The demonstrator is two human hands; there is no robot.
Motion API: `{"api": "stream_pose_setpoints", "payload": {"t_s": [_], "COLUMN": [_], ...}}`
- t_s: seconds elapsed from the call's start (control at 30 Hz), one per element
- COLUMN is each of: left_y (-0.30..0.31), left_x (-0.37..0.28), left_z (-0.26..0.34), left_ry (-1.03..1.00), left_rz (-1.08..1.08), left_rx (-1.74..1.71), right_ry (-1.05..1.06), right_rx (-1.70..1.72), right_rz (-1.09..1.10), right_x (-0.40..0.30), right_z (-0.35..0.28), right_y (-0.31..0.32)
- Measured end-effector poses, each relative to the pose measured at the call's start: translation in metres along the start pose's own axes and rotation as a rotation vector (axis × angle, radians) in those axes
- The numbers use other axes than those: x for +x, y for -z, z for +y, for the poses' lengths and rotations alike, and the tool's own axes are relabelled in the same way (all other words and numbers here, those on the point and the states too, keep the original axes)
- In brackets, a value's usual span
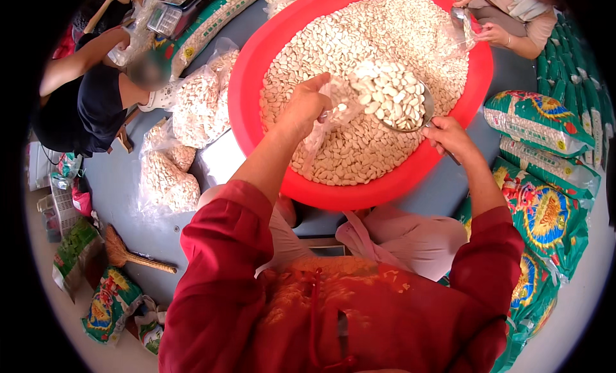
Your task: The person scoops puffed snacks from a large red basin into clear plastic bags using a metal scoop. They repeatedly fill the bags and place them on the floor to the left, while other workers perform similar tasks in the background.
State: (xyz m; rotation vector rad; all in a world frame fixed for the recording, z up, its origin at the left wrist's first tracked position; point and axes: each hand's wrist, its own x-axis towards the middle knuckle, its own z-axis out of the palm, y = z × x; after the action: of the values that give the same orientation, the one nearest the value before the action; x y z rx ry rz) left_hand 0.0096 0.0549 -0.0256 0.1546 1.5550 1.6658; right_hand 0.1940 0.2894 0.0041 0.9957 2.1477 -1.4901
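Note:
A large red plastic tub (260, 50) in front of me holds a broad heap of pale seeds (346, 156), which look like pumpkin seeds. My right hand (447, 137) grips the handle of a round metal scoop (429, 103), heaped with seeds and held over the tub. To its left, my left hand (308, 103) holds the rim of a clear plastic bag (332, 118), its index finger stretched out. The bag hangs above the seeds, its mouth close to the scoop's left side. A few seeds show at the bag; how full it is, I cannot tell.
Clear bags of seeds (171, 180) and a scale (166, 19) stand at the left, with a hand broom (139, 260) lower down. Green printed sacks (539, 219) are piled at the right. One person sits at the left; another person's hands (495, 34) hold a scoop and bag at the tub's far right.

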Motion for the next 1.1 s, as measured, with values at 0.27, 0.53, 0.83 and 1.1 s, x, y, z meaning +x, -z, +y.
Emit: {"api": "stream_pose_setpoints", "payload": {"t_s": [0.27,0.53,0.83,1.1], "left_y": [-0.026,0.007,0.023,0.028], "left_x": [-0.012,-0.012,-0.009,-0.016], "left_z": [0.000,-0.013,-0.025,-0.017], "left_ry": [-0.001,-0.001,0.001,0.030], "left_rz": [-0.234,-0.219,-0.125,-0.123], "left_rx": [-0.011,0.065,0.113,0.100], "right_ry": [-0.005,0.049,0.126,-0.112], "right_rx": [-0.668,-0.739,-0.861,-0.023], "right_rz": [-0.192,-0.105,0.065,0.012], "right_x": [-0.026,-0.040,-0.055,-0.038], "right_z": [-0.071,-0.046,-0.061,0.006], "right_y": [-0.046,-0.041,-0.052,-0.008]}}
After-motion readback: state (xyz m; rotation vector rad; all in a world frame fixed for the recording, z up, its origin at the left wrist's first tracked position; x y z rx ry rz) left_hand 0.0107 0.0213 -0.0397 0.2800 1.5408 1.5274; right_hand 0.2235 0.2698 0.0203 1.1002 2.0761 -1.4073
